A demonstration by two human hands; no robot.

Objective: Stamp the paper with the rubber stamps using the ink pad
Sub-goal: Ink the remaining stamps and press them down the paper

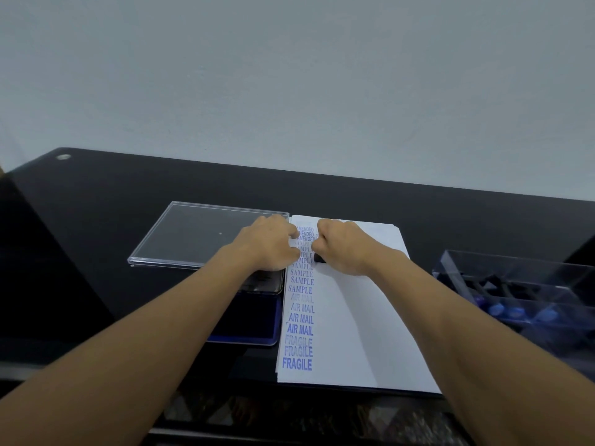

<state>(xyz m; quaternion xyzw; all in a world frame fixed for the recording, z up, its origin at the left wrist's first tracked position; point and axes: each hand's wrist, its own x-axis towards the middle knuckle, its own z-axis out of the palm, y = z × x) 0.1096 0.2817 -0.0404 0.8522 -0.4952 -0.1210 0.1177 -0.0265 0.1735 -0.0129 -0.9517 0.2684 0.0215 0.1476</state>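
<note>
Spanning the width of the view, a black table [96, 204] stands against a pale wall [289, 75].

1. Paper: a white sheet of paper [354, 317] lies flat on the table, right of centre. A column of blue prints [301, 317] runs down its left margin, reading from far end to near end AMENDED, SAMPLE, AIR MAIL, FRAGILE. Several prints are faint.

2. Lid: a clear plastic lid [193, 233] lies flat on the table to the left of the paper's far end.

3. Box: a clear plastic box [483, 268] sits well to the right of the paper. Blue-topped stamps [495, 309] lie inside it; their details are blurred.

4. Ink pad: a blue ink pad [257, 329] sits just beside the paper's left edge, nearer than the lid and partly covered by the left forearm.

5. Left hand [267, 243]: it rests palm down over the junction of lid and ink pad. The fingers are loosely extended, and their tips touch the paper's left margin on the printed column.

6. Right hand [344, 246]: its fingers are curled tightly round a dark stamp [319, 258].

7. Stamp position: the dark stamp stands on the paper, just right of the SAMPLE prints, near the far end of the sheet. Only a small part of its base shows beneath the fist.
</note>
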